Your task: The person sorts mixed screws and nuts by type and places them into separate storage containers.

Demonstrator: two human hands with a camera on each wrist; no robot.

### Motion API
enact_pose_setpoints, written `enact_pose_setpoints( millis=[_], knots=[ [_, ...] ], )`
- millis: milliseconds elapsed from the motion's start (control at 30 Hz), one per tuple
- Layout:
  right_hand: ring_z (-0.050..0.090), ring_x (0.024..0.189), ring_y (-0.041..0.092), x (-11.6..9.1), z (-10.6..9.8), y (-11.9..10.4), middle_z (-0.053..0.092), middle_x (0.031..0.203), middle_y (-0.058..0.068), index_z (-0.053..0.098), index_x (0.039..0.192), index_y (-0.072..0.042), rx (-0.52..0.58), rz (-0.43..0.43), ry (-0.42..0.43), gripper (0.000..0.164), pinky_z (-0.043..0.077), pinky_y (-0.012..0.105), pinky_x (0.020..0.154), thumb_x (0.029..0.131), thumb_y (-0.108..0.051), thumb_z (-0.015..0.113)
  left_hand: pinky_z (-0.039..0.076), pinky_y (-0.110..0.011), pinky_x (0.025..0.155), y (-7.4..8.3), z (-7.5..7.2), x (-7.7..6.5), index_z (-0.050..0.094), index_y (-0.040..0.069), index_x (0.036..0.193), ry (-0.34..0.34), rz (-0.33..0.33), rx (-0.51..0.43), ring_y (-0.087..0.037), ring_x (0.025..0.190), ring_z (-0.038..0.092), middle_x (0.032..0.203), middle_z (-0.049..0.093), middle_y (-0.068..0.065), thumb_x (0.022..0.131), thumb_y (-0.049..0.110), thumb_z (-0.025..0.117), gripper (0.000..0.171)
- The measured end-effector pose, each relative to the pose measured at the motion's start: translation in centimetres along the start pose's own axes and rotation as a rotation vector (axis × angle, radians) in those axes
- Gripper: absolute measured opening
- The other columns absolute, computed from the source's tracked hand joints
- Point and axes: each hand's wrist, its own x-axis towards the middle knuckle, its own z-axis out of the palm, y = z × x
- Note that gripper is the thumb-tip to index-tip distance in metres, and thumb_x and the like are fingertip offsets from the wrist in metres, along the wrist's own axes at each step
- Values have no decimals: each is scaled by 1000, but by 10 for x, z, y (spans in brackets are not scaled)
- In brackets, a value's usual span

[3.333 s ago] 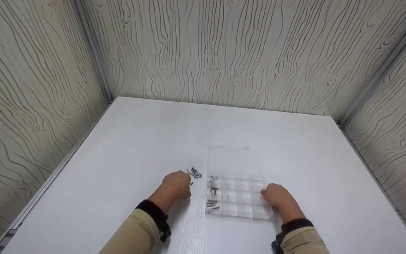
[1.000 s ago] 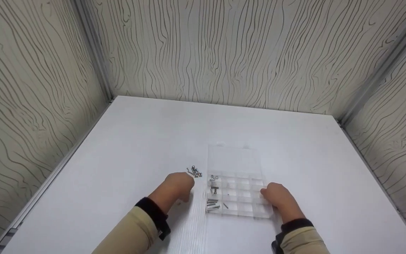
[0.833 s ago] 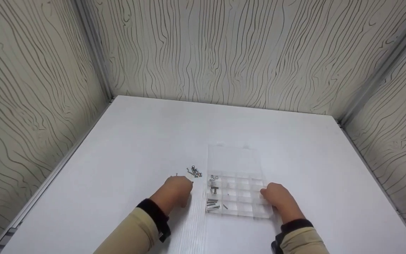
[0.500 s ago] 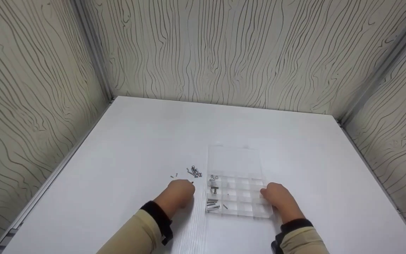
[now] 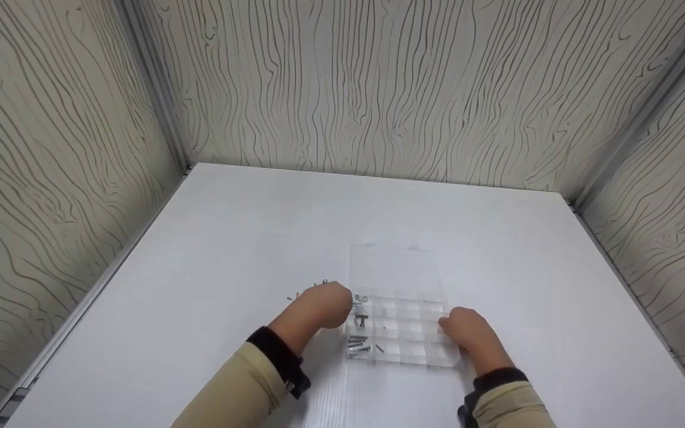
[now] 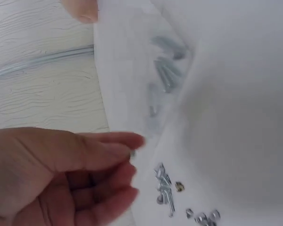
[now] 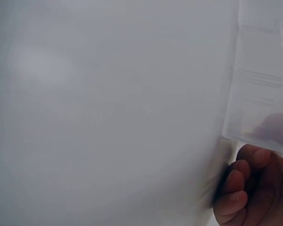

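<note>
The left hand (image 5: 327,304) has just moved. Half a second ago it was down on the table (image 5: 271,220), a bit left of the clear plastic box (image 5: 414,352). Now it is up close to the box's left edge. In the left wrist view its thumb and one finger pinch a tiny metal bit (image 6: 132,154). It is too small and blurry to tell what kind. So that bit is away from the other bits and near the slots, but not in one.

The right hand (image 5: 472,334) has stayed put. Its fingers curl at the box's right edge, with the thumb on top, and hold it.

The box sits well away from the table's far edge, with its lid (image 5: 393,267) lying flat on the far side. Its near-left corner slot has long screws (image 5: 357,343). Next to that, one thin screw (image 5: 380,349) lies alone; it was not there about three seconds ago. Small rings (image 5: 364,299) are in the far-left corner slot.

A small pile of screws (image 6: 165,190) is still on the table by the box's left edge, so some are not put away yet.
</note>
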Motion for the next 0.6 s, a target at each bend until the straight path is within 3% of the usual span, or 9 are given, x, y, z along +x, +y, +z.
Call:
enact_pose_setpoints(
  millis=[100, 267, 400, 600],
  knots=[
    [58, 76, 27, -1, 0, -1, 61, 81, 14, 63, 92, 6, 5, 3, -3, 29, 55, 45, 79, 102, -18, 52, 58, -29, 72, 7, 4, 6, 77, 9, 91, 119, 99, -78, -12, 72, 56, 88, 74, -2, 99, 10, 67, 13],
    [57, 75, 25, -1, 0, -2, 58, 78, 11, 63, 89, 4, 21, 11, -13, 28, 54, 43, 78, 102, -18, 52, 51, -23, 66, 18, 20, 13, 72, 12, 89, 307, 250, -81, -10, 71, 55, 83, 71, 0, 98, 8, 67, 11],
    [59, 77, 27, -2, -1, 0, 61, 81, 15, 64, 93, 9, 15, -2, -5, 30, 55, 47, 81, 101, -18, 51, 56, -23, 72, 26, 29, 16, 75, 14, 98, 341, 278, -58, -12, 80, 65, 90, 72, 1, 100, 10, 65, 11],
    [59, 76, 28, -1, -1, 2, 62, 81, 15, 64, 90, 8, -1, -21, 9, 30, 55, 49, 82, 100, -18, 52, 60, -25, 79, 33, 30, 16, 76, 16, 109, 312, 256, -10, -14, 91, 72, 100, 73, 2, 100, 11, 65, 16]
  ],
)
